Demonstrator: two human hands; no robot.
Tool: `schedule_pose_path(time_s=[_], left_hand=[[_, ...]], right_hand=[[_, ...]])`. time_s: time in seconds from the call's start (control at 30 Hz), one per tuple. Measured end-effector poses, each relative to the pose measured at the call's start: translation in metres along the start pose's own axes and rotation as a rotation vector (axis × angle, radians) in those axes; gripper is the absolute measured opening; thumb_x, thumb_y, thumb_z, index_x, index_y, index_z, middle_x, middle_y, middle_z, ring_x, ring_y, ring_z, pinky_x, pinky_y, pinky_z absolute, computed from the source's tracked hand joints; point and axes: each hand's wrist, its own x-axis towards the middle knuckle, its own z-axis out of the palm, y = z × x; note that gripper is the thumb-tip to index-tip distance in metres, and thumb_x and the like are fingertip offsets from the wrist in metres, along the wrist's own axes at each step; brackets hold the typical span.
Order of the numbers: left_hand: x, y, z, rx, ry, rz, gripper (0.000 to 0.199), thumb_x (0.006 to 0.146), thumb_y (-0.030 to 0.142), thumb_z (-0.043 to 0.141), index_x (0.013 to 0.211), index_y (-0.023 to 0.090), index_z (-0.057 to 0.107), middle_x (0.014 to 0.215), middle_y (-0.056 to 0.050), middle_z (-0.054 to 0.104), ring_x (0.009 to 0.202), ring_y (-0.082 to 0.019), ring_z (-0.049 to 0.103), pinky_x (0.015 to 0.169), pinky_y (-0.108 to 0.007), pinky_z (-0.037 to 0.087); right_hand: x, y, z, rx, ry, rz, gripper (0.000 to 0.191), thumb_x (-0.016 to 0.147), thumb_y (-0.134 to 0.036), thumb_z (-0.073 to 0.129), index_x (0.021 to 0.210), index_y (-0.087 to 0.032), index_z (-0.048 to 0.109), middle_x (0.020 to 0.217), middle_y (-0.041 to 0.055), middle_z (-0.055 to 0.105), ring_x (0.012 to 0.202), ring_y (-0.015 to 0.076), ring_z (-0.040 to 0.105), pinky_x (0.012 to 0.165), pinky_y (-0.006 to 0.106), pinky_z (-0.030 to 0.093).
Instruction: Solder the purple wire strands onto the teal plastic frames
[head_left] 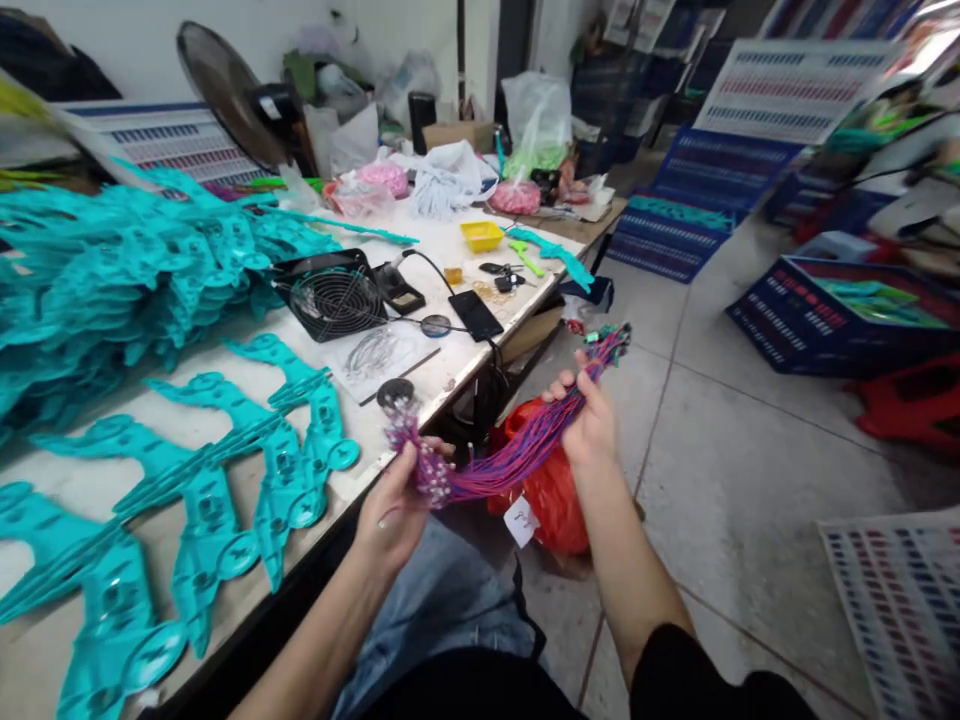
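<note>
Black top (465,690): soft dark cloth, nearest the lens, cropped by bottom edge.
Jeans (442,600): faded blue denim, mostly covered by top and left forearm.
Wire bundle (517,462): many thin, flexible strands, red-magenta and blue-purple, sagging slightly between both hands, just off the desk's front edge. Left end a cluster of small whitish tips, right end dark and green bits; too blurred to say what type.
Left hand (394,515): clamped on the whitish-tipped end, thumb on top; some fingers hidden behind strands.
Right hand (592,425): curled tight around the bundle near the dark end, fingertips showing on the far side.
Red plastic bag (559,500): thin, crinkled, below the bundle and partly hidden by it; white paper tag (520,521) on it, marks unreadable.
Desk (431,240): pale, worn top.
Turquoise plastic parts (206,500): smooth, glossy, curved, with round discs; front row on desk, nearest ones cropped by frame. Pile behind, pieces merge, can't count.
Box fan (337,297): square black frame, round wire grille.
Blue crate (780,310): perforated plastic, blurred, contents hard to make out.
</note>
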Motion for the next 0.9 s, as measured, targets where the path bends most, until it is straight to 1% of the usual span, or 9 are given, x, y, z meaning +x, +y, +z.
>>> schedule_pose_path(time_s=[0.1, 0.17, 0.27, 0.37, 0.43, 0.5, 0.63, 0.77, 0.9], left_hand=[[0.023, -0.035, -0.025, 0.331, -0.057, -0.292, 0.046, 0.071, 0.054, 0.071, 0.090, 0.012, 0.070, 0.085, -0.010, 0.071, 0.083, -0.021, 0.065, 0.078, -0.033, 0.048], [0.033, -0.040, -0.032, 0.695, -0.126, -0.379, 0.048, 0.068, 0.057, 0.071, 0.077, 0.010, 0.071, 0.074, -0.011, 0.069, 0.073, -0.022, 0.064, 0.070, -0.032, 0.046], [0.040, -0.016, -0.018, 1.009, -0.051, -0.080, 0.046, 0.071, 0.057, 0.067, 0.070, 0.011, 0.070, 0.067, -0.009, 0.067, 0.068, -0.021, 0.061, 0.063, -0.029, 0.043], [0.042, 0.021, 0.019, 0.833, -0.051, 0.295, 0.045, 0.077, 0.050, 0.063, 0.105, 0.015, 0.069, 0.105, -0.010, 0.069, 0.095, -0.022, 0.061, 0.078, -0.028, 0.044], [0.046, 0.038, 0.041, 0.777, -0.216, 0.280, 0.044, 0.076, 0.047, 0.066, 0.107, 0.015, 0.069, 0.108, -0.009, 0.069, 0.097, -0.022, 0.061, 0.082, -0.028, 0.044], [0.052, 0.046, 0.051, 0.768, -0.349, 0.237, 0.038, 0.076, 0.044, 0.067, 0.097, 0.013, 0.070, 0.095, -0.008, 0.070, 0.088, -0.020, 0.061, 0.080, -0.029, 0.045], [0.061, 0.045, 0.039, 0.712, -0.329, 0.282, 0.030, 0.077, 0.042, 0.066, 0.085, 0.013, 0.068, 0.080, -0.003, 0.066, 0.079, -0.016, 0.058, 0.078, -0.028, 0.046], [0.062, 0.046, 0.027, 0.612, -0.258, 0.277, 0.030, 0.078, 0.043, 0.064, 0.083, 0.014, 0.062, 0.076, -0.002, 0.064, 0.072, -0.014, 0.058, 0.072, -0.027, 0.047], [0.061, 0.051, 0.028, 0.612, -0.291, 0.244, 0.017, 0.077, 0.031, 0.061, 0.078, 0.016, 0.054, 0.065, 0.002, 0.056, 0.057, -0.010, 0.052, 0.057, -0.023, 0.042]], right_hand=[[-0.013, -0.034, 0.017, -0.134, -0.139, -0.108, 0.037, 0.076, -0.023, 0.066, 0.111, -0.030, 0.057, 0.072, -0.0068, 0.053, 0.055, 0.0066, 0.049, 0.055, 0.023, 0.044], [-0.023, -0.030, 0.030, -0.188, -0.172, -0.102, 0.043, 0.076, -0.023, 0.066, 0.116, -0.032, 0.054, 0.072, -0.0067, 0.052, 0.055, 0.0071, 0.048, 0.056, 0.024, 0.044], [-0.033, 0.008, 0.042, -0.236, -0.177, -0.043, 0.046, 0.078, -0.023, 0.065, 0.120, -0.033, 0.050, 0.071, -0.0074, 0.051, 0.054, 0.0074, 0.048, 0.057, 0.025, 0.044], [-0.037, 0.057, 0.045, -0.359, -0.205, -0.034, 0.041, 0.079, -0.024, 0.064, 0.118, -0.029, 0.052, 0.073, -0.0061, 0.053, 0.060, 0.0092, 0.052, 0.064, 0.027, 0.049], [-0.039, 0.080, 0.044, -0.505, -0.253, -0.097, 0.044, 0.079, -0.023, 0.063, 0.122, -0.027, 0.052, 0.090, -0.0014, 0.061, 0.083, 0.0133, 0.060, 0.085, 0.031, 0.051], [-0.039, 0.089, 0.042, -0.670, -0.341, -0.150, 0.051, 0.079, -0.021, 0.060, 0.129, -0.025, 0.049, 0.111, 0.0029, 0.062, 0.111, 0.0174, 0.056, 0.105, 0.036, 0.041], [-0.032, 0.070, 0.039, -1.031, -0.536, -0.254, 0.045, 0.085, -0.023, 0.054, 0.130, -0.023, 0.053, 0.115, 0.0064, 0.064, 0.112, 0.0202, 0.058, 0.103, 0.039, 0.045], [-0.018, 0.049, 0.047, -1.274, -0.455, -0.690, 0.022, 0.089, -0.025, 0.054, 0.105, -0.023, 0.069, 0.099, 0.0078, 0.067, 0.095, 0.0209, 0.062, 0.089, 0.038, 0.050], [-0.002, 0.053, 0.062, -1.323, -0.687, -0.741, 0.021, 0.091, -0.025, 0.051, 0.100, -0.025, 0.070, 0.095, 0.0085, 0.067, 0.091, 0.0228, 0.059, 0.087, 0.040, 0.048]])
